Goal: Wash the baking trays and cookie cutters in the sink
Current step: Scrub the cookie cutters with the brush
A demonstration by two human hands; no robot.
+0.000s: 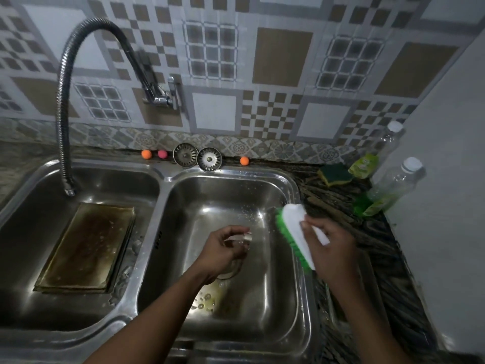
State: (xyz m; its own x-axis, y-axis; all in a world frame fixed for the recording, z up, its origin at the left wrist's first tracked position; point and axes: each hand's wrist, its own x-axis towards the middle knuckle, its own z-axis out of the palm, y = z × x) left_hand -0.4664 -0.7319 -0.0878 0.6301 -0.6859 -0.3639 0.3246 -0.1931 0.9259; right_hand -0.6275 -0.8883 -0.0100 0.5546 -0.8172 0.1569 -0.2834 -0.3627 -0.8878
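Head view: a small metal cookie cutter (242,239) is pinched by the left hand (223,252); a scrub brush (299,232) is gripped by the right hand (332,248).

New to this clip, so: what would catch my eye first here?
The right hand grips a white scrub brush with green bristles at the rim of the right basin, while the left hand pinches a small shiny metal piece above that basin. A stained rectangular baking tray lies in the left basin.

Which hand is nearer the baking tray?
Left. The left hand, pinching a cookie cutter over the right basin, is right of the baking tray; the right hand grips the brush farther right.
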